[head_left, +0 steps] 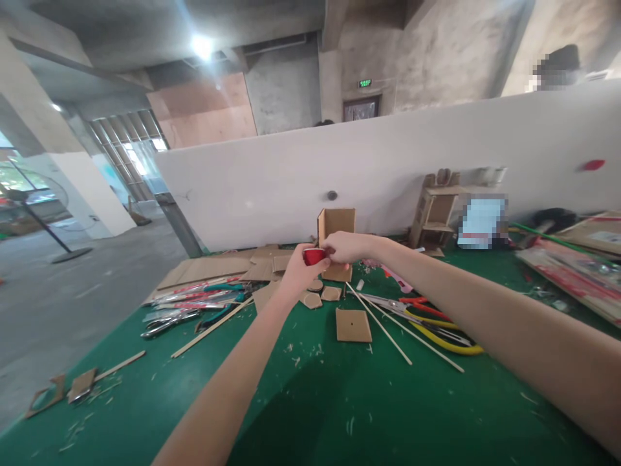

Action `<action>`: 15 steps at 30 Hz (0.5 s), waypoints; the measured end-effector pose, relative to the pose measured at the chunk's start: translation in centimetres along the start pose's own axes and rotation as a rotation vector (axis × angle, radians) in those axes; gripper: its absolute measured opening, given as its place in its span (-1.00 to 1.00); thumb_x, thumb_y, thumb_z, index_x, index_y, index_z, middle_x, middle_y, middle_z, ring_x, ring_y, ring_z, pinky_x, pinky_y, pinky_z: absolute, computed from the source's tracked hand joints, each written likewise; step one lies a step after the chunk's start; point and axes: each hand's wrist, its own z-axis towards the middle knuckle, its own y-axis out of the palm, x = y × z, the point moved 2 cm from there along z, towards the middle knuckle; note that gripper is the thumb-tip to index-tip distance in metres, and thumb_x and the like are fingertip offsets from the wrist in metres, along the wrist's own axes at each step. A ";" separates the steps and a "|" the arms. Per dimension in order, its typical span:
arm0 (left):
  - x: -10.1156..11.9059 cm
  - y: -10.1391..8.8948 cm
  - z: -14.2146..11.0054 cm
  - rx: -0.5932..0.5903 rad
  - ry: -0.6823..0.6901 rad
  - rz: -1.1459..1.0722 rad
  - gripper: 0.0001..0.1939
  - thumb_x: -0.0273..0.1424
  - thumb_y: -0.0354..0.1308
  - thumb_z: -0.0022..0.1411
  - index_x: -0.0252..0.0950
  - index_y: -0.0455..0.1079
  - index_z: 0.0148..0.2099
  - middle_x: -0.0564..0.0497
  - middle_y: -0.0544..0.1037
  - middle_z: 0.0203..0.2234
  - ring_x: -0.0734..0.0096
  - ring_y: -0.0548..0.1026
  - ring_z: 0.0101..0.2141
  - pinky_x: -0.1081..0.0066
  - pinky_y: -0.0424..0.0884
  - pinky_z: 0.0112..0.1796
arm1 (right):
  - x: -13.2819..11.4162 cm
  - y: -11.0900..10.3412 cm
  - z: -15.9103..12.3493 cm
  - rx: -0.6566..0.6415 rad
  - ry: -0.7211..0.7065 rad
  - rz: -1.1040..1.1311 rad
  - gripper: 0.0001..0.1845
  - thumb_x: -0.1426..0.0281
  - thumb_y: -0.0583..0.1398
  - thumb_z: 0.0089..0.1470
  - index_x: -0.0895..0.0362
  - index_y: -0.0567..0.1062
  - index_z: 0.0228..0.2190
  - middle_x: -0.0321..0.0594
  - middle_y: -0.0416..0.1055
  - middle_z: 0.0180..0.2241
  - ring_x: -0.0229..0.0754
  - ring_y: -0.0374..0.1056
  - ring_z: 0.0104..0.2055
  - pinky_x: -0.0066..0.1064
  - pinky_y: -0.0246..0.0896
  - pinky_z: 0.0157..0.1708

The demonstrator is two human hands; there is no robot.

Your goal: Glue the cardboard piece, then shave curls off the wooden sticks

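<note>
Over the far part of the table, my left hand is closed around a small red cup. My right hand meets it there, fingers bent and pressed together by the cup's right side; what they pinch, if anything, is hidden. Right behind both hands stands an upright folded cardboard piece, partly covered by my right hand. Small cut cardboard pieces lie just below the hands. Nearer to me is a square cardboard piece with a small hole in it.
Thin wooden sticks, scissors with yellow handles and orange-handled pliers lie to the right. On the left are wrapped tools and flat cardboard sheets. A white partition backs the green table; a cardboard shelf stands against it.
</note>
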 end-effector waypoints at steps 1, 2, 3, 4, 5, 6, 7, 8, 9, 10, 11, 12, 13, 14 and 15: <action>-0.2 0.2 0.0 -0.005 -0.005 0.004 -0.50 -0.23 0.30 -0.08 -0.30 0.24 -0.11 -0.03 0.40 -0.33 0.50 0.38 -0.43 0.50 0.33 -0.47 | 0.1 0.3 0.2 0.005 0.009 -0.003 -0.77 0.42 0.07 -0.11 0.19 0.47 -0.37 -0.15 0.47 -0.44 -0.26 0.35 -0.52 -0.47 0.13 -0.48; -0.4 0.4 -0.1 -0.008 -0.012 0.004 -0.52 -0.24 0.31 -0.08 -0.31 0.25 -0.14 -0.03 0.39 -0.35 0.51 0.36 -0.44 0.52 0.32 -0.47 | 0.3 0.6 0.3 0.010 0.014 -0.002 -0.78 0.43 0.06 -0.09 0.19 0.47 -0.40 -0.16 0.47 -0.45 -0.27 0.35 -0.54 -0.47 0.13 -0.48; -0.5 0.6 -0.1 -0.010 -0.019 0.002 -0.54 -0.24 0.30 -0.07 -0.32 0.25 -0.16 -0.02 0.39 -0.36 0.52 0.35 -0.45 0.53 0.31 -0.48 | 0.5 0.8 0.4 0.016 0.018 0.000 -0.77 0.42 0.05 -0.08 0.19 0.48 -0.41 -0.17 0.48 -0.45 -0.27 0.35 -0.54 -0.48 0.13 -0.49; -0.6 0.6 -0.2 -0.012 -0.028 -0.004 -0.55 -0.24 0.30 -0.06 -0.33 0.25 -0.17 -0.02 0.38 -0.37 0.53 0.35 -0.45 0.54 0.30 -0.48 | 0.7 0.9 0.4 0.025 0.022 0.003 -0.77 0.41 0.04 -0.06 0.19 0.48 -0.42 -0.18 0.48 -0.46 -0.28 0.35 -0.54 -0.49 0.14 -0.48; -0.7 0.7 -0.3 -0.017 -0.039 -0.013 -0.56 -0.24 0.29 -0.05 -0.33 0.24 -0.18 -0.02 0.37 -0.37 0.54 0.34 -0.45 0.55 0.29 -0.49 | 0.9 1.0 0.3 0.036 0.026 0.006 -0.76 0.40 0.04 -0.05 0.19 0.49 -0.42 -0.18 0.48 -0.47 -0.28 0.36 -0.53 -0.50 0.14 -0.47; -0.8 0.7 -0.5 -0.027 -0.051 -0.025 -0.56 -0.23 0.28 -0.03 -0.34 0.23 -0.17 -0.02 0.37 -0.37 0.55 0.34 -0.45 0.55 0.29 -0.49 | 1.2 1.1 0.2 0.048 0.030 0.012 -0.75 0.38 0.04 -0.03 0.19 0.49 -0.43 -0.18 0.48 -0.47 -0.28 0.37 -0.52 -0.51 0.15 -0.47; -0.9 0.7 -0.6 -0.039 -0.063 -0.036 -0.55 -0.22 0.27 -0.03 -0.33 0.22 -0.17 -0.02 0.37 -0.37 0.55 0.34 -0.45 0.56 0.29 -0.50 | 1.4 1.1 0.1 0.060 0.038 0.019 -0.73 0.35 0.03 -0.01 0.20 0.50 -0.42 -0.18 0.48 -0.48 -0.28 0.37 -0.50 -0.52 0.16 -0.46; -1.0 0.6 -0.8 -0.055 -0.076 -0.047 -0.55 -0.21 0.27 -0.03 -0.32 0.21 -0.16 -0.03 0.37 -0.36 0.55 0.35 -0.45 0.56 0.30 -0.51 | 1.7 1.2 0.0 0.071 0.047 0.028 -0.70 0.33 0.02 0.02 0.21 0.50 -0.42 -0.18 0.49 -0.48 -0.29 0.38 -0.49 -0.53 0.16 -0.46; -1.1 0.6 -1.0 -0.073 -0.088 -0.057 -0.54 -0.21 0.27 -0.03 -0.31 0.20 -0.16 -0.03 0.37 -0.35 0.55 0.36 -0.45 0.55 0.31 -0.51 | 2.0 1.2 -0.1 0.080 0.058 0.039 -0.68 0.30 0.01 0.04 0.21 0.49 -0.41 -0.17 0.49 -0.47 -0.30 0.38 -0.49 -0.54 0.17 -0.46; -1.2 0.6 -1.1 -0.091 -0.099 -0.064 -0.54 -0.22 0.28 -0.03 -0.30 0.19 -0.15 -0.03 0.37 -0.34 0.54 0.37 -0.45 0.54 0.33 -0.50 | 2.2 1.2 -0.2 0.087 0.069 0.048 -0.65 0.28 -0.01 0.07 0.22 0.49 -0.40 -0.17 0.49 -0.46 -0.31 0.38 -0.49 -0.55 0.17 -0.47; -1.3 0.6 -1.2 -0.106 -0.111 -0.069 -0.53 -0.23 0.28 -0.04 -0.29 0.18 -0.15 -0.03 0.37 -0.33 0.54 0.39 -0.45 0.52 0.35 -0.49 | 2.5 1.2 -0.2 0.093 0.082 0.055 -0.64 0.26 -0.02 0.08 0.22 0.49 -0.40 -0.17 0.50 -0.44 -0.31 0.38 -0.49 -0.55 0.18 -0.47; -1.4 0.6 -1.3 -0.117 -0.122 -0.069 -0.52 -0.24 0.29 -0.04 -0.29 0.17 -0.14 -0.03 0.37 -0.34 0.53 0.40 -0.46 0.50 0.36 -0.47 | 2.7 1.2 -0.2 0.098 0.095 0.058 -0.63 0.25 -0.02 0.09 0.21 0.49 -0.40 -0.17 0.50 -0.44 -0.32 0.38 -0.50 -0.56 0.18 -0.47; -1.5 0.5 -1.3 -0.121 -0.132 -0.063 -0.50 -0.24 0.29 -0.05 -0.28 0.16 -0.13 -0.03 0.37 -0.34 0.52 0.41 -0.46 0.47 0.38 -0.47 | 2.8 1.2 -0.2 0.102 0.107 0.057 -0.63 0.25 -0.02 0.10 0.21 0.49 -0.41 -0.17 0.50 -0.43 -0.32 0.38 -0.50 -0.56 0.18 -0.47; -1.6 0.5 -1.3 -0.117 -0.145 -0.055 -0.48 -0.25 0.31 -0.08 -0.28 0.16 -0.13 -0.03 0.37 -0.35 0.51 0.41 -0.47 0.45 0.38 -0.47 | 3.0 1.1 -0.1 0.108 0.121 0.052 -0.63 0.25 -0.01 0.10 0.21 0.49 -0.41 -0.17 0.50 -0.43 -0.33 0.38 -0.50 -0.56 0.19 -0.46; -1.8 0.4 -1.3 -0.106 -0.154 -0.037 -0.45 -0.24 0.33 -0.11 -0.28 0.16 -0.13 -0.04 0.36 -0.34 0.49 0.40 -0.48 0.43 0.38 -0.48 | 3.1 1.1 -0.1 0.115 0.136 0.042 -0.64 0.26 0.00 0.10 0.21 0.49 -0.40 -0.17 0.50 -0.43 -0.32 0.38 -0.50 -0.56 0.19 -0.46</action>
